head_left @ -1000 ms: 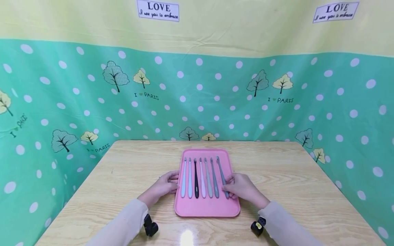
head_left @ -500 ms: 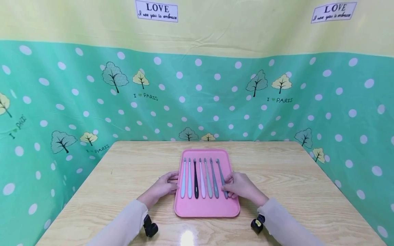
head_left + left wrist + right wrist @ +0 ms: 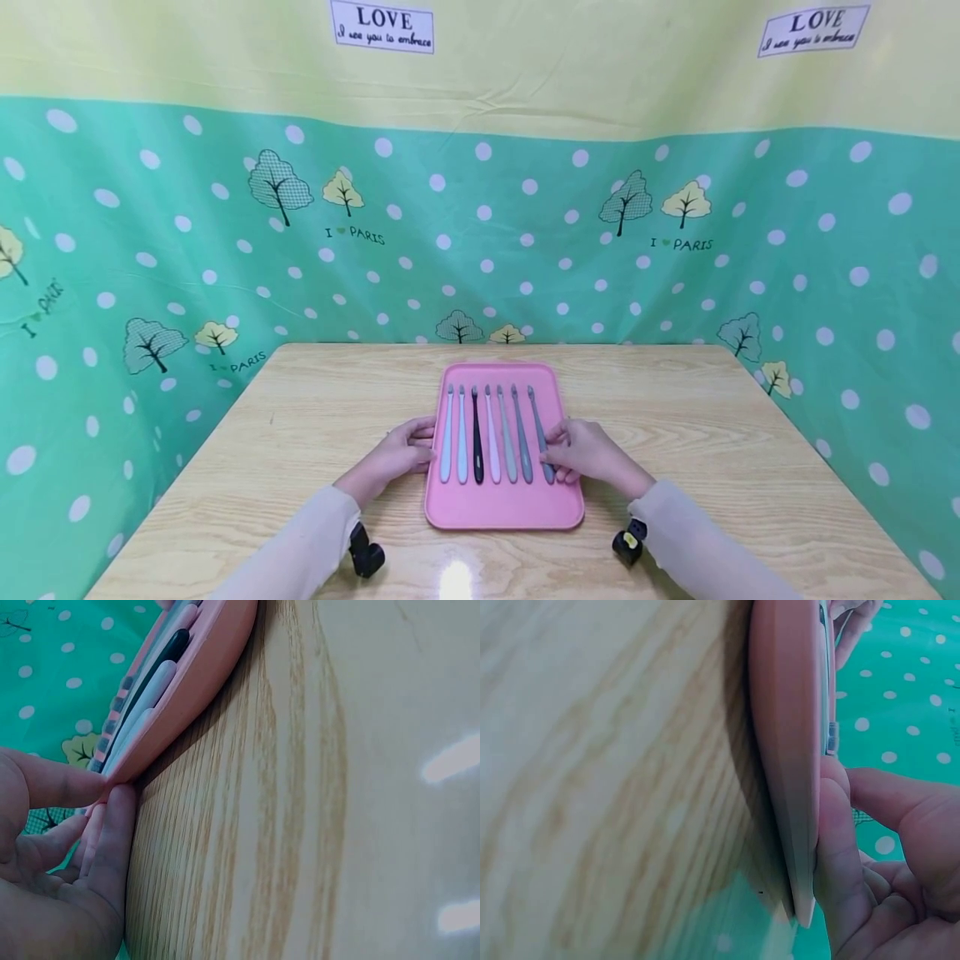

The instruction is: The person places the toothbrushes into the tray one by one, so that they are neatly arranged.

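Observation:
A pink tray (image 3: 506,508) lies on the table and bears several toothbrushes in a row, heads toward the far side. From the left come two light blue ones, a black toothbrush (image 3: 477,437), a pink one (image 3: 492,442), a grey-green one (image 3: 507,442) and a blue-grey one (image 3: 522,442). The rightmost, a dark grey toothbrush (image 3: 537,421), leans slightly apart from its neighbour. My right hand (image 3: 588,454) pinches its handle near the lower end, over the tray's right rim. My left hand (image 3: 397,454) pinches the tray's left rim between thumb and finger, plain in the left wrist view.
The tray sits mid-way on a wooden table (image 3: 712,442). A green and yellow curtain (image 3: 480,208) with dots and trees hangs behind and along both sides. A black wrist camera (image 3: 366,552) is strapped at the left sleeve, another camera (image 3: 627,546) at the right.
The head of the dark grey toothbrush has turned slightly under the right hand's fingers. The left hand and the tray keep their place.

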A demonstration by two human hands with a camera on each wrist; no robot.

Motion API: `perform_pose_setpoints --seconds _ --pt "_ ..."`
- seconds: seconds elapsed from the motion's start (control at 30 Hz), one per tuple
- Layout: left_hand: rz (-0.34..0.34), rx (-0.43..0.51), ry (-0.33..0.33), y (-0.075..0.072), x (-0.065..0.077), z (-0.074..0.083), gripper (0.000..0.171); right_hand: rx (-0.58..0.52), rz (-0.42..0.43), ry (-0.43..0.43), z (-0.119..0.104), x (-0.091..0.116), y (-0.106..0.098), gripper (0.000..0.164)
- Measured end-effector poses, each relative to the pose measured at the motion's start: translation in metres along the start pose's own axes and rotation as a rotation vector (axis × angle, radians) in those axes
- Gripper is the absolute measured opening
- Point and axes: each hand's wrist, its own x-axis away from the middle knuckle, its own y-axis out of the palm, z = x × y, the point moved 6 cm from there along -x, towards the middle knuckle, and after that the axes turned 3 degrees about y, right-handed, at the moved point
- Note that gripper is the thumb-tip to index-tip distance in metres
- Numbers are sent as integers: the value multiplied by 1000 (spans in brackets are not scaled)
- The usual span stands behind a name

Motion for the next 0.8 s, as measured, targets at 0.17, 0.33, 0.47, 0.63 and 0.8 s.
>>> perform_pose_setpoints --seconds 0.17,0.33,0.47,0.63,0.8 --pt "-5 1 0 0 0 0 67 10 -9 -6 1 1 0 37" --pt "-3 -4 0 0 0 -1 67 20 -17 1 0 1 0 39" --pt "-7 -4 1 0 0 0 67 22 -23 0 -2 3 -1 39" --pt "-11 6 5 0 -1 0 67 22 -21 5 -2 3 -1 40" --pt "-4 1 4 0 -1 -2 68 13 -31 9 0 1 0 41"
